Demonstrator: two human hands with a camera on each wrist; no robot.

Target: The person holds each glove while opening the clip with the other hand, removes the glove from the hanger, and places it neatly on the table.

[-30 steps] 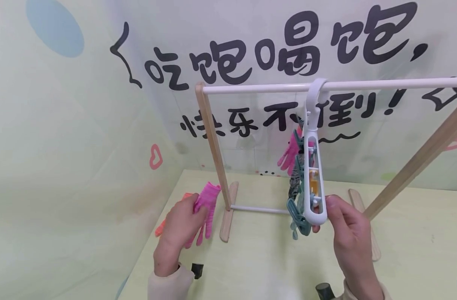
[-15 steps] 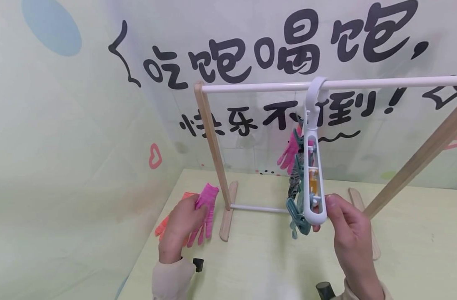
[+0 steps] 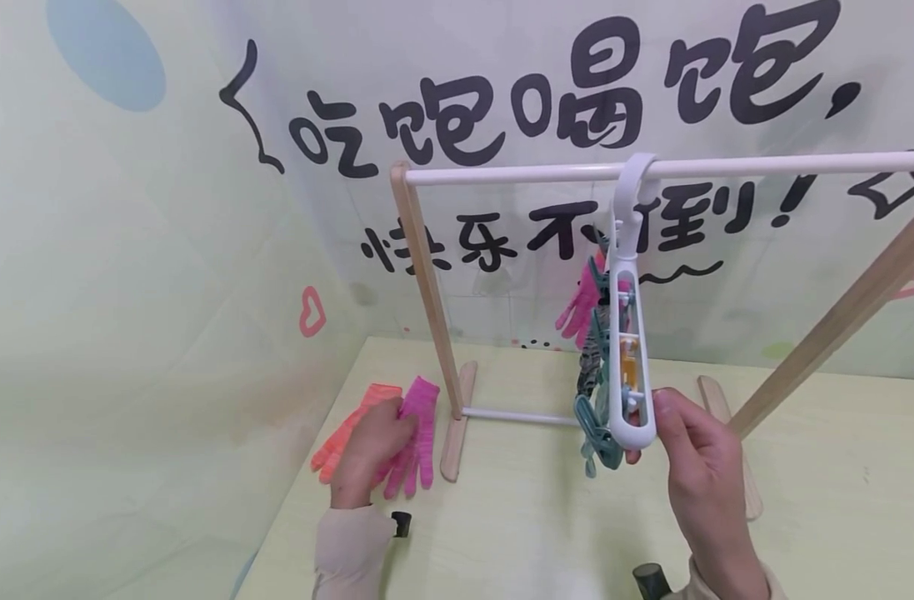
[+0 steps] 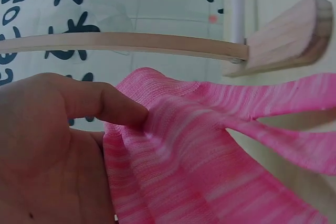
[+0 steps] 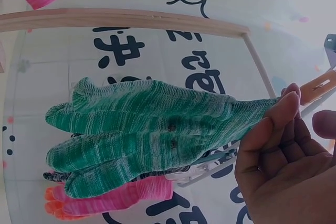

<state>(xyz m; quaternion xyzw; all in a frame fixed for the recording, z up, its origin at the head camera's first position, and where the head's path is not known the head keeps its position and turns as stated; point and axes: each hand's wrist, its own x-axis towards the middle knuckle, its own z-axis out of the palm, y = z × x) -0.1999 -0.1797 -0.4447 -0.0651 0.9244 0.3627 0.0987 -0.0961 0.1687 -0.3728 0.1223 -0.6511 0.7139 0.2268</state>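
- Left hand (image 3: 374,442): pinching one pink knit glove (image 3: 424,417), just left of one rack post (image 3: 429,292) (at least one orange glove (image 3: 346,437) there too)
- Right hand (image 3: 707,479): clamped on one white clip hanger (image 3: 626,250), one green glove (image 5: 152,135) hanging alongside

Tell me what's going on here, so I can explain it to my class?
A person's left hand pinches a pink glove low at the left of the rack. An orange glove lies on the table, partly hidden by that hand. The right hand holds the near end of a white hanger hooked over the rack's rail. A green glove and a second pink glove already hang there; the one in the left hand does not yet.
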